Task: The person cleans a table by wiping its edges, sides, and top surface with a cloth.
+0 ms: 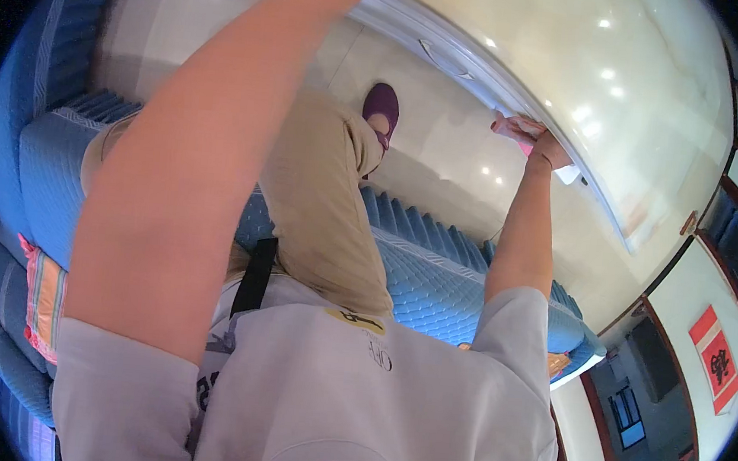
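My right hand (528, 135) is low beside the edge of a pale, glossy table (656, 106), at the right of the view. Its fingers curl around something pink and white (569, 173), mostly covered by the hand and wrist, too little visible to name. My left forearm (193, 156) stretches up across the left side and over the table's near edge. The left hand lies beyond the top of the frame. Along the table's side, between the two arms, is a drawer front with a curved metal handle (445, 60).
I sit on a sofa with a blue quilted cover (429, 287), its pleated edge hanging down. A purple shoe (381, 106) rests on the shiny tiled floor (445, 141) ahead. An orange and pink cushion (44, 300) lies at left. A red paper hanging (714, 360) decorates the right wall.
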`<state>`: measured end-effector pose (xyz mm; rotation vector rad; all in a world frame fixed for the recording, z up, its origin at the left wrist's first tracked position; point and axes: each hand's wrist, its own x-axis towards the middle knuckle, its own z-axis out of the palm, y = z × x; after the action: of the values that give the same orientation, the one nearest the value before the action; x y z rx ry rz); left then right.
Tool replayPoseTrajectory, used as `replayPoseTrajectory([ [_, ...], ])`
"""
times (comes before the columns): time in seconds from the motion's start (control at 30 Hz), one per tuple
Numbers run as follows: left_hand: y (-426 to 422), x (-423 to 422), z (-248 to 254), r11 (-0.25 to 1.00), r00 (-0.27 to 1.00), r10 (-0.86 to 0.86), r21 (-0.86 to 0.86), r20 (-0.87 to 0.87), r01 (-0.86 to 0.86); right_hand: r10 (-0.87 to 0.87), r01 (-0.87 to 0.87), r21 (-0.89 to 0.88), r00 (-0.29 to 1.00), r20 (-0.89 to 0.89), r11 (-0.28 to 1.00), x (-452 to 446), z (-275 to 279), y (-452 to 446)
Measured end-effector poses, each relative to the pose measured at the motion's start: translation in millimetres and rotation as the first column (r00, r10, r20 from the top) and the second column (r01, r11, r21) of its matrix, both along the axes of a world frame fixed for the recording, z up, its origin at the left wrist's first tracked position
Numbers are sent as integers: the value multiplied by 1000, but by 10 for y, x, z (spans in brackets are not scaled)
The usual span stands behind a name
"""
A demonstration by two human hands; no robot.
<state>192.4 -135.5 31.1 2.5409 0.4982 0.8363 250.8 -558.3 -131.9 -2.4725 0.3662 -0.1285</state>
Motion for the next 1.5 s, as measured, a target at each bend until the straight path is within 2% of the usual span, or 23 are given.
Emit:
replayPoseTrajectory([
  [0.03,9,-1,5,1000,1000,-4,7,0,4,10,-10,1,999,33,1000,-11,18,93],
  [0.07,8,-3,10,1000,1000,-10,-4,-12,9,47,-220,-595,955,-292,773,18,40,184],
  [0.1,13,0,15,1000,1000,-1,-7,-6,1,-133,-500,-839,836,-533,215,51,68,277],
  [0.13,24,-5,-2,1000,999,-21,-13,27,21,67,-225,-550,954,-292,804,151,-387,55],
  [0.17,3,1,-23,999,997,-40,-17,60,41,148,-154,105,987,65,982,247,-828,-158],
  [0.2,5,0,-21,998,995,-55,-33,80,58,241,-252,-303,968,-75,919,189,-641,131],
  [0.23,14,-6,-27,998,996,-44,-35,81,47,255,-363,-625,932,-259,691,38,-396,507],
  [0.27,17,-11,-33,996,994,-63,-63,92,69,275,-436,-698,900,-338,568,-98,-247,808],
  [0.3,18,-5,-41,992,991,-82,-90,107,92,301,-469,-697,883,-360,542,-197,-138,1115],
  [0.33,13,7,-33,992,994,-72,-94,82,80,336,-489,-649,872,-355,583,-297,-9,1447],
  [0.4,11,6,-6,989,994,-73,-119,87,83,400,-472,-443,882,-250,762,-503,199,2033],
  [0.47,11,-13,2,986,994,-72,-141,87,84,393,-485,-322,865,-310,813,-585,378,2544],
  [0.5,10,-16,1,983,991,-77,-159,114,94,403,-493,-322,862,-308,808,-633,281,2692],
  [0.53,11,-19,8,978,987,-82,-177,141,106,538,-550,-241,834,-121,799,-647,157,2789],
  [0.6,2,-12,10,981,992,-70,-175,108,89,722,-702,-168,666,188,692,-664,-68,3024],
  [0.67,-18,-8,-9,983,996,-64,-169,70,75,788,-776,-169,561,256,607,-687,-194,3266],
  [0.73,-29,-1,-32,964,981,-160,-230,-107,132,836,-822,-183,495,237,539,-681,-268,3546],
  [0.83,-26,-12,-44,963,984,-157,-231,-80,135,877,-855,-208,439,195,475,-631,-349,3813],
  [1.03,-2,-16,-47,978,985,-165,-136,-51,157,893,-868,-217,417,170,447,-486,-316,3850],
  [1.07,-7,-1,-38,977,984,-172,-137,-43,165,892,-867,-217,421,167,449,-442,-287,3818],
  [1.13,-6,-17,-5,989,990,-80,-112,112,92,887,-861,-215,434,159,460,-384,-275,3730],
  [1.33,-16,-11,10,995,982,-59,-68,178,72,851,-824,-213,502,154,524,-167,-257,3316],
  [1.5,4,-8,40,999,994,-51,-14,102,52,811,-776,-238,572,125,584,19,-230,2715],
])
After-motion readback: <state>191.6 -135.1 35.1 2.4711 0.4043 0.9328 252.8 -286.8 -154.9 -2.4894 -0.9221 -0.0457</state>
